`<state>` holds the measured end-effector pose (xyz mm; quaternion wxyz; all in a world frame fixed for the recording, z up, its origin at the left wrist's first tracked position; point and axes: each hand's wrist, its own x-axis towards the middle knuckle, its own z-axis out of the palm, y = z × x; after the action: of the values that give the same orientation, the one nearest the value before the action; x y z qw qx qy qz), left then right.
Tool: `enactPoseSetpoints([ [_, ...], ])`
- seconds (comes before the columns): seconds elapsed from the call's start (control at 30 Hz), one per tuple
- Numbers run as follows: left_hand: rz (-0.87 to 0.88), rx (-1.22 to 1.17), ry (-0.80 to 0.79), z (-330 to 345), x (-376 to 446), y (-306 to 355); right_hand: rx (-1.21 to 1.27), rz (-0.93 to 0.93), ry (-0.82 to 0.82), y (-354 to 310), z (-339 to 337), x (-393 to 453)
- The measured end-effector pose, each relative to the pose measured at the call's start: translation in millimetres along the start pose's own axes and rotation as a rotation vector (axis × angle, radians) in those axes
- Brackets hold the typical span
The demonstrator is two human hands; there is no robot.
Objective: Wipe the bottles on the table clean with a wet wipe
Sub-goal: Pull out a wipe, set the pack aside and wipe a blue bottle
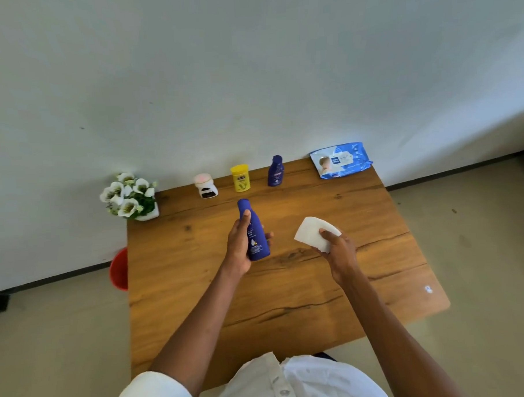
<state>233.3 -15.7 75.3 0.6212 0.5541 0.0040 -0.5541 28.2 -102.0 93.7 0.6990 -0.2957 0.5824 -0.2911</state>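
Note:
My left hand (240, 247) grips a tall blue bottle (254, 239) above the middle of the wooden table (288, 287), thumb on its neck. To its right, my right hand (338, 249) holds a folded white wet wipe (310, 232), apart from the bottle. Along the table's far edge stand a white bottle with a pink cap (205, 186), a yellow bottle (240, 178) and a smaller blue bottle (275, 171).
A blue pack of wet wipes (340, 160) lies at the table's far right corner. A white pot of white flowers (130, 196) stands at the far left corner. A red bin (119, 270) sits on the floor left of the table. A wall rises just behind.

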Motion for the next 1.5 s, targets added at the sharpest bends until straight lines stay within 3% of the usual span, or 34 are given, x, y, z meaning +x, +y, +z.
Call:
enactPoseSetpoints([
  [0.2,0.047,0.193,0.060,-35,-31,-3,-0.039,0.012,-0.071,13,32,-31],
  [0.5,0.189,0.067,0.138,-81,-72,11,-0.064,-0.005,-0.125,26,62,-64],
  [0.8,0.077,-0.251,-0.222,-110,-101,23,-0.089,-0.062,-0.173,43,81,-79],
  [0.97,0.021,-0.129,-0.243,-115,-106,19,-0.209,-0.251,-0.198,56,94,-92],
  [1.17,0.082,-0.046,-0.187,-110,-112,11,-0.387,-0.521,-0.316,63,124,-112],
  [1.5,0.197,0.249,0.009,-94,-105,7,-0.573,-0.643,-0.438,81,148,-124],
])
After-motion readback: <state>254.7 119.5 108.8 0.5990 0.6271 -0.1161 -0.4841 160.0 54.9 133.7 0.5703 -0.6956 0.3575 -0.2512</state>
